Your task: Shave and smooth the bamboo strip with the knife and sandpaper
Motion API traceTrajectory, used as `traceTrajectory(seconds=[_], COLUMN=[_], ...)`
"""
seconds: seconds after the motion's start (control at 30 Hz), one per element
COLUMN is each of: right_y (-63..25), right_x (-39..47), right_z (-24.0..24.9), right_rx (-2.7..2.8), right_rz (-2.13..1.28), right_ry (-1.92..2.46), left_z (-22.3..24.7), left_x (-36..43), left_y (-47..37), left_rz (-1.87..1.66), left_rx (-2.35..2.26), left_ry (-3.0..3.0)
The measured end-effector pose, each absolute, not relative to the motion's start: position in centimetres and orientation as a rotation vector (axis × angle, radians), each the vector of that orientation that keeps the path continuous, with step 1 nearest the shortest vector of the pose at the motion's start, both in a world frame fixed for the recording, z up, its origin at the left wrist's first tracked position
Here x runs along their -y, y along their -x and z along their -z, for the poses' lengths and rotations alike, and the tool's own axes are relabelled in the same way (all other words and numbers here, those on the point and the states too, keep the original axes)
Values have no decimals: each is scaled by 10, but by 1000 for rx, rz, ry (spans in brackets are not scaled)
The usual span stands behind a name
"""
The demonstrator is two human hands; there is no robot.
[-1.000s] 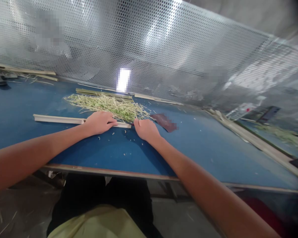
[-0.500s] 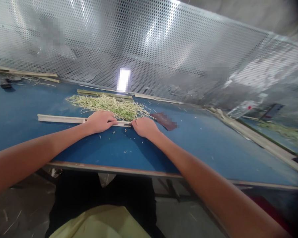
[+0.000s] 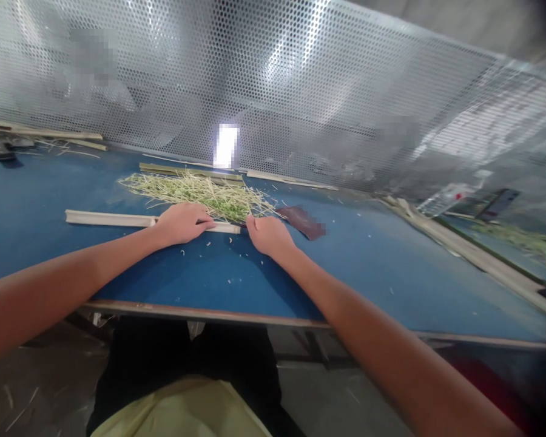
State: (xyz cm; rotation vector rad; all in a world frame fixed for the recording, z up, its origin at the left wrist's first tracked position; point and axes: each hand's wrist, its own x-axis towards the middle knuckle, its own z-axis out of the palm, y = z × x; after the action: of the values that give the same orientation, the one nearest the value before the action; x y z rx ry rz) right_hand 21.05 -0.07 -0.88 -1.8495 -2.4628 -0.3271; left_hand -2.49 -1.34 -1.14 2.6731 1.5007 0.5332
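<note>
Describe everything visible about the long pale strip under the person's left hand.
The pale strip is long, narrow and cream-coloured, looking like split bamboo or wood, with a slightly raised edge along its length. It lies flat on the blue table, running left to right. The left hand presses on its right part; the right hand sits just past its right end. Behind it lies a heap of green-yellow shavings.

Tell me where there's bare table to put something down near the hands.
Bare blue table lies right of the right hand, between the dark flat piece and the near edge. More lies left, between the pale strip and the near edge. It is crowded behind the left hand: the shavings pile reaches the mesh screen.
</note>
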Motion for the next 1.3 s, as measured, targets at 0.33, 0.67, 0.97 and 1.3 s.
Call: traceTrajectory(seconds=[0.33, 0.67, 0.97, 1.3], right_y=[-204, -205, -208, -206], right_x=[2, 14, 19, 17], right_z=[0, 2, 2, 2], right_rx=[2585, 2482, 2451, 2529], right_rz=[376, 353, 323, 280], right_ry=[1819, 1876, 1827, 1796], left_z=[15, 12, 15, 15], left_x=[9, 19, 17, 25], left_y=[28, 27, 29, 30], left_rz=[-578, -633, -716, -809], left_rx=[-1471, -1448, -1379, -1560], left_ry=[-2713, -2762, -2773, -2905])
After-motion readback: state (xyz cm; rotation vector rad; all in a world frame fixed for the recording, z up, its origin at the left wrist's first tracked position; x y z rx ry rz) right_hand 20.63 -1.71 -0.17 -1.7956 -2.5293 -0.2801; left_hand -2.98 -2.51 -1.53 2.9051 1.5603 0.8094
